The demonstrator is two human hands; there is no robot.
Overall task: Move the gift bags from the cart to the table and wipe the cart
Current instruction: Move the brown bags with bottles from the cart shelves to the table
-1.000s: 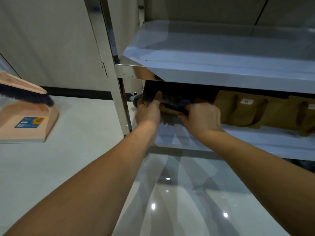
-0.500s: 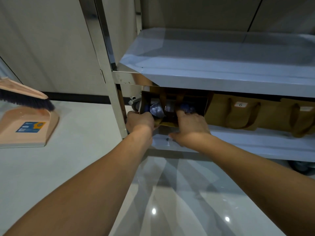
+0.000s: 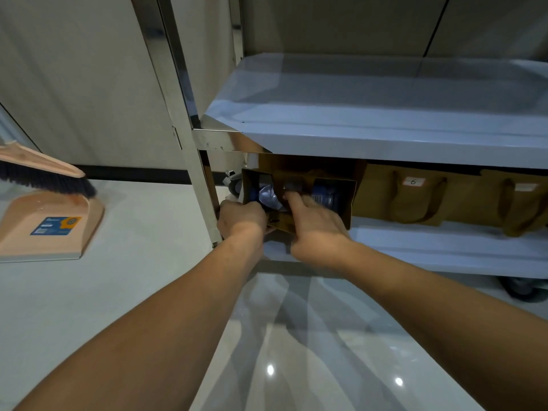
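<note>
Head view: I see left hand (image 3: 241, 218) and right hand (image 3: 311, 223) both gripping open gift bag (image 3: 341, 203) on cart's lower shelf (image 3: 444, 247).

Both forearms bare, extended forward and up from bottom corners, converging at centre; left hand (image 3: 241, 218) knuckles-up, fingers curled under and out of sight, gripping near-left lower edge of gift bag (image 3: 299, 188); right hand (image 3: 315, 226) just beside it, back of hand up, wrist slightly bent; right index finger (image 3: 293, 200) reaching into bag's open mouth, other fingers curled over front edge; thumb low at left; hands nearly touching.
</note>
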